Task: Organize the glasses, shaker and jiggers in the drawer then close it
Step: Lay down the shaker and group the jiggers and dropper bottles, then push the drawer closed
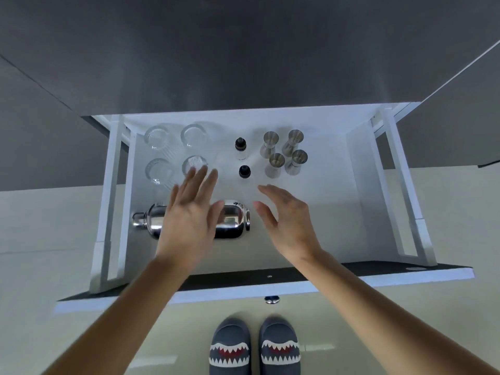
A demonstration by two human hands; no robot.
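Observation:
The white drawer [354,185] stands pulled out below me. Several clear glasses [159,169] sit upright in a square group at its back left. Several steel jiggers [284,152] stand clustered at the back middle-right. A shiny steel shaker [230,219] lies on its side near the front left, cap pointing left. My left hand [189,212] hovers over the shaker's middle, fingers spread, holding nothing. My right hand [286,217] is just right of the shaker's base, fingers apart and curved, also holding nothing.
Two small bottles with black caps [242,155] stand between the glasses and the jiggers. The drawer's dark front panel [378,272] with a metal knob [272,299] is nearest me. My feet in shark slippers [254,347] stand on the pale floor.

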